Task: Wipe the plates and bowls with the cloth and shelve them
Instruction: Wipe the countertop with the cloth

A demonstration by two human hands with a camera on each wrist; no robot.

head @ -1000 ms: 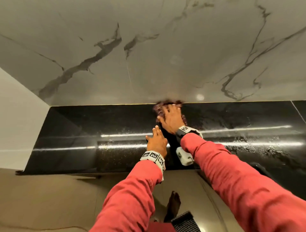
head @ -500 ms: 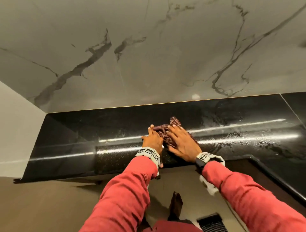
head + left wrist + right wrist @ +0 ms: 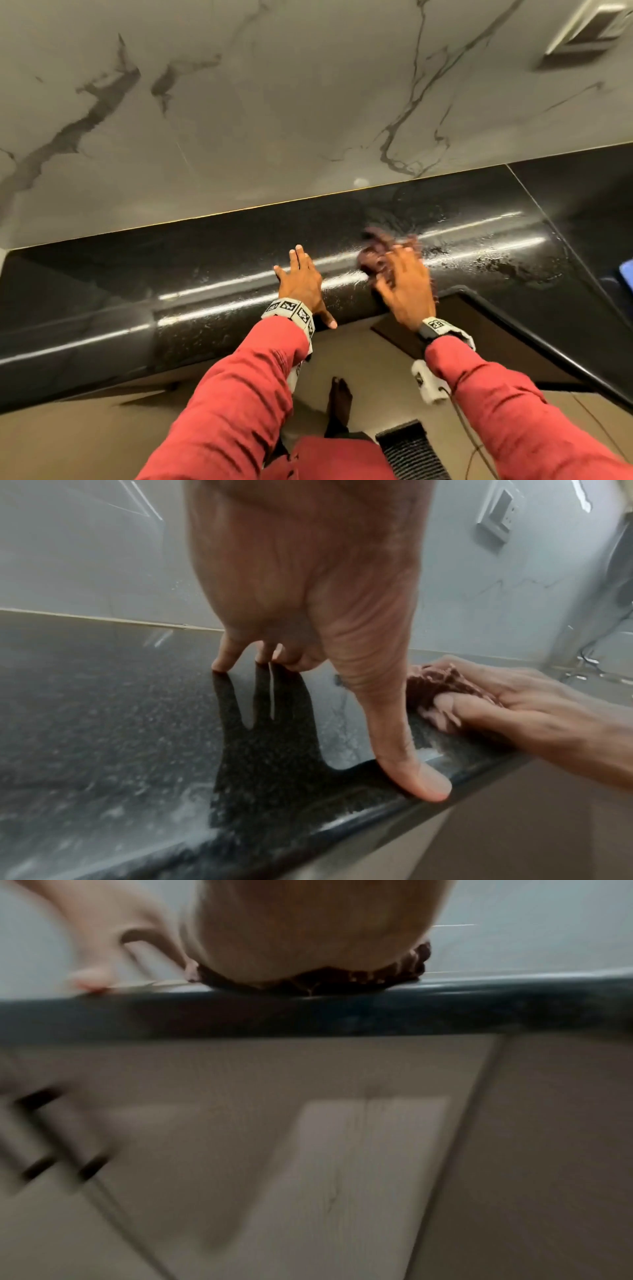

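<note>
Counter (image 3: 222,308): glossy, speckled black stone.
Left hand (image 3: 301,284): I'm laying it flat on the counter.
Right hand (image 3: 406,291): I'm gripping the crumpled maroon cloth (image 3: 371,255).

Place: a home kitchen is indicated
Worktop: a polished black speckled stone counter (image 3: 222,274) is pressed by the left hand (image 3: 301,284) and the right hand (image 3: 404,291); wet streaks are seen beyond the right hand
Wall: grey-veined marble-look tiles (image 3: 274,120) are set beyond the fingertips; a switch plate (image 3: 596,31) is mounted above and right of the right hand
Below: pale cabinet doors (image 3: 308,1150) with dark bar handles (image 3: 37,1137) are fitted beneath the right hand
</note>
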